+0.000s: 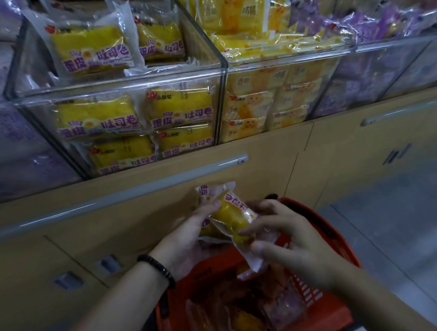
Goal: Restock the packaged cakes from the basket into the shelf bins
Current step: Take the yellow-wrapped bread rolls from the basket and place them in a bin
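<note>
Left hand (pixel 188 235) and right hand (pixel 291 240) grip yellow cake packets (pixel 230 215), fingers curled round them, above the red basket (pixel 326 229); clear shelf bins (pixel 120 88) stand beyond.

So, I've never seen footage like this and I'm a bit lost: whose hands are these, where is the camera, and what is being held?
There is no machine: one camera worn on a person's head looks forward and down, so you see their own arms. The left hand, with a dark bead bracelet at its wrist, and the right hand together hold yellow cake packets above a red basket with more packets inside. Ahead, on a tan cabinet, stand clear bins: the nearest bin holds matching yellow packets, the bin to its right yellow packets with a cat picture.
</note>
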`<state>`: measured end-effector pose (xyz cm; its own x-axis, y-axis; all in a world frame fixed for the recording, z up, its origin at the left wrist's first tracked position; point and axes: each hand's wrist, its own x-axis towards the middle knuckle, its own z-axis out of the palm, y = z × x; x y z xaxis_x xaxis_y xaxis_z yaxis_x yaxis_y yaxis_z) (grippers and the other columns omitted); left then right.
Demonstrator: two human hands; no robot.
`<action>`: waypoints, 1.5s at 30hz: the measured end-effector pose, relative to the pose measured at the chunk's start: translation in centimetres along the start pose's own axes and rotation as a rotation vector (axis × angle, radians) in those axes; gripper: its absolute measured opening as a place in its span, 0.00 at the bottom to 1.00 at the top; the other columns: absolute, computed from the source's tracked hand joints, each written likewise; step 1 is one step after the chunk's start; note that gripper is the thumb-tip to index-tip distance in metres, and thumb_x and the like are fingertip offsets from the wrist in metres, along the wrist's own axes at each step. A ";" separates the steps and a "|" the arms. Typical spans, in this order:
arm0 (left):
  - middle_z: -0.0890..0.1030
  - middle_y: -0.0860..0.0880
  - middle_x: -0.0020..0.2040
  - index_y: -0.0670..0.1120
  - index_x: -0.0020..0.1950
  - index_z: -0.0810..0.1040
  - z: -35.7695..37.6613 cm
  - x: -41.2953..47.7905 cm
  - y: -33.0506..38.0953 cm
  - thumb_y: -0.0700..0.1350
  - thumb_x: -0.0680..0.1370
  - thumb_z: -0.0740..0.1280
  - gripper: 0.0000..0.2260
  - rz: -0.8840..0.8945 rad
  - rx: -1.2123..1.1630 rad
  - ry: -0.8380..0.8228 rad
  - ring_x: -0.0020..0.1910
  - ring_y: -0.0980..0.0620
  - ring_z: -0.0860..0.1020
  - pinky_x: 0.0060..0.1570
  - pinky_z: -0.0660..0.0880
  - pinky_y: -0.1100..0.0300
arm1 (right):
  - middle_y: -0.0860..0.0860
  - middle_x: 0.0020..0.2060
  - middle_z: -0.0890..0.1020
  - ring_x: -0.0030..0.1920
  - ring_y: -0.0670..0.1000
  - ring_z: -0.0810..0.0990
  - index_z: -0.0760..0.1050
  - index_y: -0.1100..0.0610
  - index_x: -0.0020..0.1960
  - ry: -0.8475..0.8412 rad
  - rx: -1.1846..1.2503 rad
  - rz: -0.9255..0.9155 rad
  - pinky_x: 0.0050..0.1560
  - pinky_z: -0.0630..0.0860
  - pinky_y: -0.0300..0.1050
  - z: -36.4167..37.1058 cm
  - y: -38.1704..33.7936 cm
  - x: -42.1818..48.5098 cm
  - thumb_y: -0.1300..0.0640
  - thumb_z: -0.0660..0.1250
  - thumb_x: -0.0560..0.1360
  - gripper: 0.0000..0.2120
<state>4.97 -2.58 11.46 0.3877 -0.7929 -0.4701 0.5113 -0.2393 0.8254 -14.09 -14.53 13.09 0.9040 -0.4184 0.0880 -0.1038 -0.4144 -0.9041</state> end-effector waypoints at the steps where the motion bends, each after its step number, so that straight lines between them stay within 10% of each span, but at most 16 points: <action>1: 0.87 0.41 0.56 0.47 0.68 0.81 -0.1 0.1 -0.2 0.57 0.78 0.70 0.22 -0.007 0.021 -0.011 0.51 0.43 0.86 0.53 0.81 0.48 | 0.36 0.59 0.75 0.59 0.38 0.77 0.86 0.46 0.48 0.068 -0.025 0.017 0.47 0.79 0.35 0.2 0.1 0.2 0.45 0.79 0.72 0.07; 6: 0.88 0.42 0.55 0.47 0.66 0.83 0.0 0.6 -0.6 0.60 0.71 0.75 0.28 0.010 0.086 -0.026 0.48 0.43 0.87 0.44 0.82 0.52 | 0.44 0.42 0.80 0.38 0.43 0.79 0.72 0.47 0.46 0.220 -0.137 0.101 0.37 0.75 0.43 1.0 0.7 1.1 0.48 0.81 0.69 0.18; 11: 0.86 0.46 0.61 0.52 0.69 0.81 -0.2 0.9 -1.2 0.59 0.70 0.80 0.29 0.055 0.148 -0.045 0.60 0.41 0.85 0.64 0.79 0.38 | 0.56 0.50 0.87 0.47 0.61 0.88 0.72 0.49 0.62 0.098 0.184 0.465 0.47 0.84 0.66 0.1 1.2 1.7 0.39 0.82 0.64 0.34; 17: 0.85 0.44 0.64 0.49 0.69 0.82 0.4 1.0 -1.6 0.63 0.80 0.69 0.24 0.068 0.154 -0.068 0.64 0.41 0.83 0.69 0.74 0.40 | 0.54 0.39 0.86 0.36 0.52 0.83 0.83 0.58 0.51 -0.065 0.331 0.482 0.38 0.78 0.47 -1.3 0.6 1.6 0.54 0.75 0.78 0.07; 23: 0.86 0.43 0.61 0.43 0.68 0.82 0.2 1.8 -1.3 0.52 0.82 0.68 0.18 0.113 0.105 0.026 0.62 0.41 0.84 0.72 0.72 0.38 | 0.59 0.44 0.87 0.42 0.57 0.87 0.78 0.62 0.57 0.241 0.739 0.542 0.43 0.83 0.51 -4.0 1.8 1.8 0.56 0.79 0.67 0.22; 27: 0.87 0.40 0.58 0.38 0.68 0.79 0.5 1.4 -1.1 0.40 0.83 0.68 0.14 0.120 0.010 0.026 0.53 0.42 0.87 0.48 0.83 0.49 | 0.63 0.53 0.86 0.45 0.59 0.87 0.77 0.61 0.62 0.258 0.909 0.501 0.45 0.85 0.51 -4.9 1.8 1.7 0.58 0.76 0.70 0.22; 31: 0.83 0.32 0.61 0.30 0.69 0.72 0.2 1.1 -1.3 0.31 0.77 0.71 0.21 0.122 -0.028 -0.001 0.55 0.36 0.85 0.48 0.84 0.43 | 0.66 0.60 0.83 0.52 0.62 0.86 0.74 0.64 0.69 0.238 0.881 0.474 0.44 0.86 0.50 -5.0 2.0 1.8 0.57 0.78 0.68 0.32; 37: 0.81 0.34 0.66 0.43 0.70 0.79 0.2 -0.3 -0.8 0.47 0.82 0.69 0.17 0.161 -0.151 -0.103 0.66 0.31 0.79 0.65 0.76 0.33 | 0.63 0.62 0.84 0.61 0.64 0.84 0.78 0.62 0.69 0.137 0.848 0.518 0.60 0.82 0.62 -2.7 1.3 1.4 0.49 0.78 0.72 0.30; 45: 0.81 0.36 0.67 0.45 0.69 0.81 -0.3 -5.0 2.9 0.47 0.83 0.68 0.16 0.288 -0.226 -0.132 0.66 0.36 0.80 0.66 0.77 0.38 | 0.65 0.63 0.82 0.57 0.61 0.85 0.77 0.64 0.68 0.221 0.975 0.305 0.48 0.86 0.50 -1.2 -3.5 0.7 0.51 0.73 0.78 0.24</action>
<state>4.76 0.86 16.05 0.4453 -0.8786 -0.1725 0.5581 0.1217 0.8208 -13.63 -14.32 16.83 0.7893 -0.5750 -0.2152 0.1539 0.5246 -0.8373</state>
